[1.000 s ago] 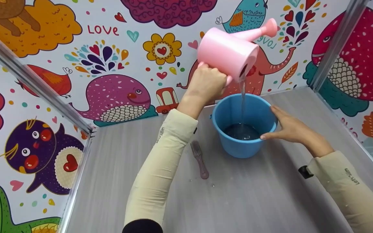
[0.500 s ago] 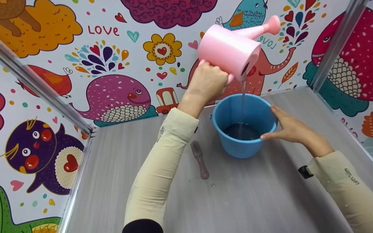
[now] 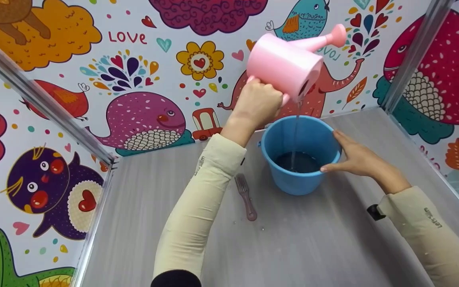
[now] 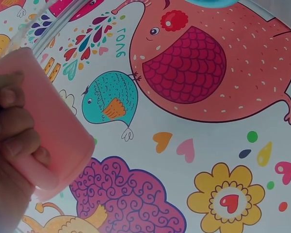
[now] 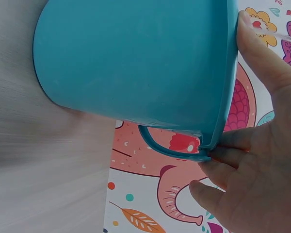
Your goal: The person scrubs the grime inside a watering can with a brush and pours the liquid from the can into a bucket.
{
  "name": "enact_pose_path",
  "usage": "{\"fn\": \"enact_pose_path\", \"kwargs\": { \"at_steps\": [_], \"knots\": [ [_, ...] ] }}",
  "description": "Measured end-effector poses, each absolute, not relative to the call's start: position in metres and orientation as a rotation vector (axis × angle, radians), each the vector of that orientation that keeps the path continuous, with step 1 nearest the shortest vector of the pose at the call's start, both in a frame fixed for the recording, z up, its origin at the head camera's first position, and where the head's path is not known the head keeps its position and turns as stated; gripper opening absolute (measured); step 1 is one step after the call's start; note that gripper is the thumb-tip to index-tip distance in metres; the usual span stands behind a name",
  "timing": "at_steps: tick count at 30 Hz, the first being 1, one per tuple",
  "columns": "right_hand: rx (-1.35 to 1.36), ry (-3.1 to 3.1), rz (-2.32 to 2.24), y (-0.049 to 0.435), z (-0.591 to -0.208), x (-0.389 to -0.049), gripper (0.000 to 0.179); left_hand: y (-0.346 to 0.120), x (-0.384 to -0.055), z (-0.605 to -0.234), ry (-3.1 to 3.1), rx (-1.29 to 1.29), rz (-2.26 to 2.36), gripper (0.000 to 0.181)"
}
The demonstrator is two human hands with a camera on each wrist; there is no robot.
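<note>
My left hand [image 3: 258, 101] grips the handle of a pink watering can [image 3: 283, 65], also at the left edge of the left wrist view. The can is tilted in the air with its mouth downward, and a thin stream of water [image 3: 296, 129] falls from it. Below stands a blue bucket [image 3: 297, 184], upright, with dark-looking water in its bottom. My right hand [image 3: 357, 159] holds the bucket's right rim, thumb on the near side and fingers farther back. Up close in the right wrist view, the fingers touch the rim beside the bucket's handle [image 5: 167, 151].
A small pinkish hand fork [image 3: 247, 197] lies on the grey tabletop [image 3: 293, 251], left of the bucket and close to my left forearm. Water drops dot the surface around it. Patterned walls [image 3: 134, 79] with metal corner posts [image 3: 50, 83] enclose the back and sides.
The watering can and my left hand have shifted slightly right. Water keeps falling, now thinner and landing a little farther left inside the bucket. My right hand and the bucket stay put.
</note>
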State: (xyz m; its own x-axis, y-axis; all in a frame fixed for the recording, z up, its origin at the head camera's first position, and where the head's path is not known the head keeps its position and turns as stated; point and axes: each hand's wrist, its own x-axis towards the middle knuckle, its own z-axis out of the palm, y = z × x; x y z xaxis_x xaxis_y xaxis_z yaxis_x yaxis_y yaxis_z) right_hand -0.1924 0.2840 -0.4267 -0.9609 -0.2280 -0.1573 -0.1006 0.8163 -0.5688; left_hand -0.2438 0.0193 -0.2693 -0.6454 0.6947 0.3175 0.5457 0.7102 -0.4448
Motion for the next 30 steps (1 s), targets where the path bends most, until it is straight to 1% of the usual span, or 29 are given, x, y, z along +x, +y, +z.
{"fn": "enact_pose_path", "kwargs": {
  "at_steps": [17,30],
  "knots": [
    [-0.272,2.790,-0.863,0.284,-0.427,-0.192,0.126,0.023,-0.245,-0.282,-2.482,-0.970,0.436,0.043],
    [-0.288,2.788,-0.882,0.285,-0.426,-0.191,0.125,0.023,-0.245,-0.287,-2.535,-0.987,0.378,0.041]
  ]
}}
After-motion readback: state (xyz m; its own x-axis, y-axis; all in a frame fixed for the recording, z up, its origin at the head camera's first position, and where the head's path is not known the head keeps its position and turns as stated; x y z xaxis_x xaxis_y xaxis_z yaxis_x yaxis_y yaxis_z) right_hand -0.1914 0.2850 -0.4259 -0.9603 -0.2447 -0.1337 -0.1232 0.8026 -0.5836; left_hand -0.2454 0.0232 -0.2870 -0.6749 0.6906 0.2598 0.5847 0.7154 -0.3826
